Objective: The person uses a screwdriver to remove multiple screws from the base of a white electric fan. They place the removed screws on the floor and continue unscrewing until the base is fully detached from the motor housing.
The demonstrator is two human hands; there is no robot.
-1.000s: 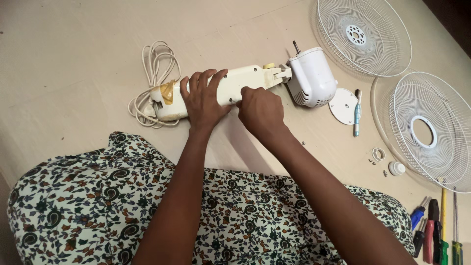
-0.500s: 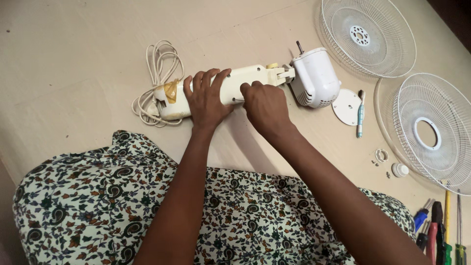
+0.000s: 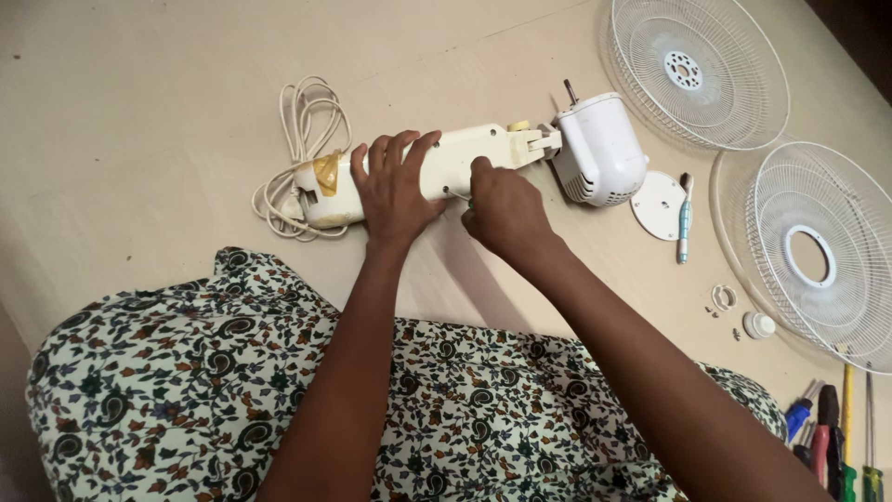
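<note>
- A coiled white power cord lies on the beige floor, toward its far left part, running into the near end of a cream fan body.
- The fan body lies flat on its side across the middle of the floor, with a patch of yellowish tape near its cord end.
- The left hand lies palm down over the fan body just right of the tape, fingers spread and curled over its far edge, pressing it to the floor.
- The right hand is closed in a loose fist around a small screwdriver, of which only a short metal tip and a bit of green show; the tip meets the near side of the fan body, just beside the left hand.
- A white motor housing joins the right end of the fan body, its short shaft pointing away.
- Just right of it lie a white round plate and a toothbrush with a blue handle, touching the plate's edge.
- Two white wire fan guards rest toward the right edge: one at the far right corner, the other nearer.
- Between the nearer guard and the person lie a small white ring and a white cap.
- A bunch of screwdrivers and pliers sits at the near right corner.
- A floral-print garment covers the person's lap along the near edge.
</note>
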